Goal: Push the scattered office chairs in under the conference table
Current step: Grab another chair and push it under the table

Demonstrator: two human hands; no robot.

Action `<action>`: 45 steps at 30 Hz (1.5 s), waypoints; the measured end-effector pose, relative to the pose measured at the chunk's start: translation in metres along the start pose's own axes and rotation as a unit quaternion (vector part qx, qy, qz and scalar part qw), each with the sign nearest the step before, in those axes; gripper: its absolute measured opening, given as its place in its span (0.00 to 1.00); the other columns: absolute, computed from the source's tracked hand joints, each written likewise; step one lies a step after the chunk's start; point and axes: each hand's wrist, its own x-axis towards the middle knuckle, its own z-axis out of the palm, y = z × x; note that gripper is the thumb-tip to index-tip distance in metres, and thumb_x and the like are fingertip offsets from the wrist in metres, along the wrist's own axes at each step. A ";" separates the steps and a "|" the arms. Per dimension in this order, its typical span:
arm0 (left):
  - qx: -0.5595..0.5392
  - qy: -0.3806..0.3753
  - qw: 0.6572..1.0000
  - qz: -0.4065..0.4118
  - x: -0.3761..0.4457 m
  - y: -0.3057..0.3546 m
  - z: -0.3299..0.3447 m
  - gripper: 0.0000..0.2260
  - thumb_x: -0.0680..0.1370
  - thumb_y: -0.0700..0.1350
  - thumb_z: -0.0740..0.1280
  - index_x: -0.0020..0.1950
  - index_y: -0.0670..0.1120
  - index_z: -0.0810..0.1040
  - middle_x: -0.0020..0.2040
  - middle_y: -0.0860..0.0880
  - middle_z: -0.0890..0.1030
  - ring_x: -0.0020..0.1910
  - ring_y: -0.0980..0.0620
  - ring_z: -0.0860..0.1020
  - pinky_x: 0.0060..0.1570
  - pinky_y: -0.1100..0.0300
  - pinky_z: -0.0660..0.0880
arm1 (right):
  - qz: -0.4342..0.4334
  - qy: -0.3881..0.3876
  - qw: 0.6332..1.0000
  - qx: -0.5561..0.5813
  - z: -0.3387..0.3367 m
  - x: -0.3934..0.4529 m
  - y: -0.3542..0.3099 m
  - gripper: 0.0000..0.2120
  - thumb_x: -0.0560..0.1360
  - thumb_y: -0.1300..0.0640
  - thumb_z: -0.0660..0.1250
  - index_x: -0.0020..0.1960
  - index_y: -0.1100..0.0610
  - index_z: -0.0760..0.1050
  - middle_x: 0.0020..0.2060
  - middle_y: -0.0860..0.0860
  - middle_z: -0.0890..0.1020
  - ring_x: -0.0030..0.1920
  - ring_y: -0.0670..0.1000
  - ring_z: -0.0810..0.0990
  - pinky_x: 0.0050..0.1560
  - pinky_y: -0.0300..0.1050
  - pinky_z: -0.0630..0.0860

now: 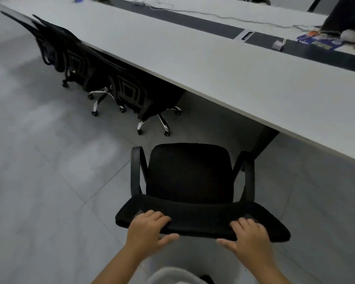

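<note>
A black mesh office chair [190,173] stands on the floor right in front of me, its seat facing the long white conference table [193,64]. My left hand [149,227] grips the left part of the backrest's top edge, fingers over the top and thumb below. My right hand [248,232] holds the right part of that edge the same way. The front of the seat sits a short way from the table's edge, beside a dark table leg [264,140].
Several black chairs [131,93] are tucked under the table further left, their wheeled bases sticking out onto the grey tiled floor [49,160]. On the table lie a white cable [213,16], a small box [278,45] and coloured packets [320,39]. Someone's dark sleeve [346,15] shows at the far right.
</note>
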 end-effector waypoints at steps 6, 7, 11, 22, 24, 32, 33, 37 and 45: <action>0.007 -0.007 1.000 0.013 0.063 -0.034 0.002 0.31 0.72 0.71 0.44 0.38 0.57 0.82 0.33 0.63 0.80 0.31 0.65 0.77 0.28 0.71 0.72 | -0.009 0.024 1.000 0.002 0.017 0.055 0.002 0.38 0.72 0.30 0.39 0.25 0.54 0.74 0.21 0.49 0.74 0.22 0.49 0.73 0.22 0.38 0.69; 0.011 -0.005 1.000 0.019 0.077 -0.042 0.002 0.31 0.72 0.72 0.44 0.38 0.57 0.82 0.33 0.63 0.80 0.31 0.65 0.77 0.29 0.71 0.72 | -0.007 0.022 1.000 -0.001 0.018 0.066 0.002 0.38 0.73 0.31 0.39 0.25 0.54 0.73 0.21 0.49 0.74 0.22 0.49 0.73 0.22 0.38 0.69; 0.018 0.002 0.999 0.051 0.140 -0.071 0.006 0.32 0.71 0.72 0.43 0.38 0.58 0.82 0.33 0.63 0.80 0.31 0.64 0.77 0.29 0.71 0.72 | 0.004 0.038 0.999 -0.012 0.027 0.119 0.006 0.37 0.73 0.31 0.40 0.24 0.55 0.72 0.20 0.49 0.72 0.21 0.49 0.72 0.21 0.37 0.67; 0.026 0.027 0.979 0.201 0.328 -0.151 0.017 0.29 0.73 0.69 0.46 0.39 0.56 0.82 0.34 0.60 0.81 0.34 0.61 0.79 0.44 0.64 0.62 | 0.127 0.077 0.987 -0.062 0.049 0.262 0.004 0.37 0.74 0.33 0.40 0.25 0.58 0.70 0.20 0.51 0.70 0.20 0.52 0.70 0.23 0.40 0.55; 0.022 0.046 0.975 0.218 0.359 -0.158 0.022 0.26 0.71 0.68 0.51 0.37 0.54 0.82 0.32 0.59 0.81 0.32 0.59 0.79 0.42 0.64 0.62 | 0.141 0.076 0.984 -0.073 0.053 0.286 0.010 0.38 0.75 0.33 0.40 0.27 0.58 0.73 0.22 0.51 0.72 0.22 0.52 0.71 0.22 0.40 0.58; -0.002 0.128 0.955 0.269 0.453 -0.181 0.048 0.31 0.75 0.68 0.46 0.31 0.48 0.76 0.29 0.52 0.77 0.28 0.52 0.75 0.36 0.61 0.61 | 0.193 0.090 0.972 -0.100 0.067 0.354 0.030 0.36 0.74 0.33 0.39 0.28 0.56 0.70 0.24 0.51 0.72 0.25 0.52 0.70 0.21 0.42 0.65; 0.001 0.130 0.954 0.271 0.461 -0.183 0.049 0.31 0.74 0.69 0.46 0.31 0.48 0.75 0.28 0.52 0.76 0.28 0.52 0.74 0.36 0.61 0.61 | 0.196 0.091 0.971 -0.101 0.068 0.360 0.031 0.35 0.74 0.33 0.39 0.29 0.56 0.70 0.25 0.51 0.72 0.25 0.52 0.69 0.21 0.42 0.65; 0.017 0.110 0.954 0.280 0.482 -0.188 0.051 0.26 0.73 0.70 0.46 0.37 0.49 0.68 0.28 0.51 0.76 0.32 0.54 0.69 0.35 0.61 0.61 | 0.207 0.096 0.969 -0.095 0.072 0.374 0.035 0.33 0.74 0.32 0.40 0.31 0.56 0.68 0.26 0.51 0.72 0.27 0.52 0.68 0.23 0.42 0.66; 0.035 0.100 0.956 0.273 0.523 -0.173 0.056 0.26 0.73 0.70 0.44 0.37 0.48 0.63 0.28 0.51 0.75 0.33 0.54 0.65 0.34 0.61 0.62 | 0.210 0.144 0.964 -0.076 0.075 0.401 0.073 0.34 0.73 0.31 0.44 0.29 0.58 0.70 0.26 0.53 0.73 0.33 0.53 0.61 0.22 0.45 0.68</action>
